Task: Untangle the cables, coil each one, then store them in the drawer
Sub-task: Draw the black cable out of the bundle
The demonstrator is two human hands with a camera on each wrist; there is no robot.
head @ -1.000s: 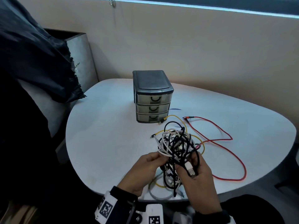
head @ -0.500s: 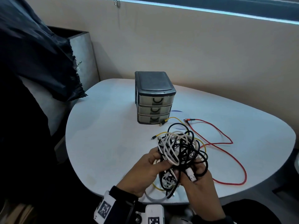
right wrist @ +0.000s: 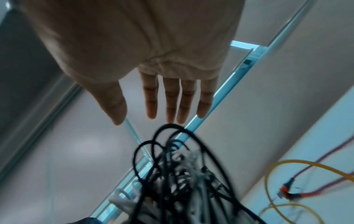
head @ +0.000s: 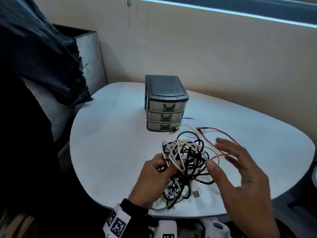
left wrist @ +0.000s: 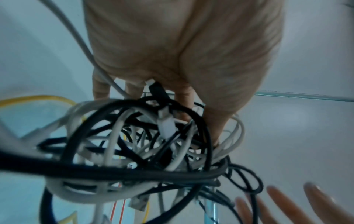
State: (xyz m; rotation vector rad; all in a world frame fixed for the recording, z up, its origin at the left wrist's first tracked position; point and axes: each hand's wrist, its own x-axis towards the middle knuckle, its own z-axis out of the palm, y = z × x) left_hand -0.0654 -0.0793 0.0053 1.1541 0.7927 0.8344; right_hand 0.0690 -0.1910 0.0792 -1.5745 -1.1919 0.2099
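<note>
The left hand [head: 155,177] is held low in front of the body, its fingers [left wrist: 101,86] curled and its thumb pressed inward in a closed grasp, with a dark sleeve and a marker-printed band at the wrist. The right hand [head: 243,170] is raised beside it with the palm turned toward the left hand, its fingers [right wrist: 170,100] straight, close together and spread away from the thumb, gripping nothing. The two hands are near each other but do not touch.
</note>
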